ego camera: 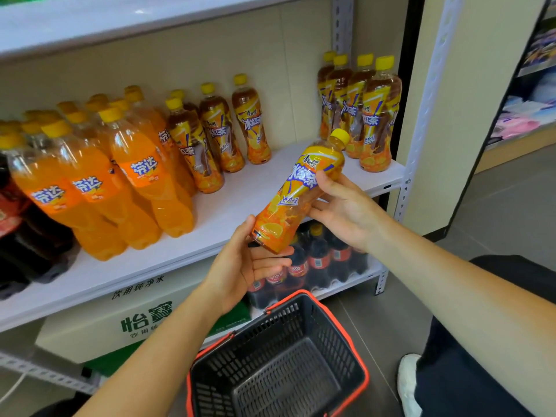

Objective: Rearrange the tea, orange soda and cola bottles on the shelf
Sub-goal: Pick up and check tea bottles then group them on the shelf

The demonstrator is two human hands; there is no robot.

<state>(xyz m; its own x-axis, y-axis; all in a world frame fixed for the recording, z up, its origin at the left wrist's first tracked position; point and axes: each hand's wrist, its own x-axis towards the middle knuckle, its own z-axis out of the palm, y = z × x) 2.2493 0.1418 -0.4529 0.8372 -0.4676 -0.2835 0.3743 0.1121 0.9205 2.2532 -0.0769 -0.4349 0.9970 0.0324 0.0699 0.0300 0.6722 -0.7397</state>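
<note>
Before the shelf [255, 182], at centre frame, the tea bottle [298, 191] lies tilted, cap toward one o'clock. From seven o'clock the left hand [240, 263] curls round its base; the right hand [346, 212] wraps its waist. Probably heavy if full, with slick film; the pinched waist looks the surest hold.

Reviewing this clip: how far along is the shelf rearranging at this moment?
Seemingly done: orange soda bottles stand grouped, tea bottles beside them, a second tea group in the right corner. In hand: left hand and right hand hold one tilted bottle of tea before the shelf. Left: placing it, probably in the bare gap between tea groups; cola bottles at far left are barely visible.
</note>
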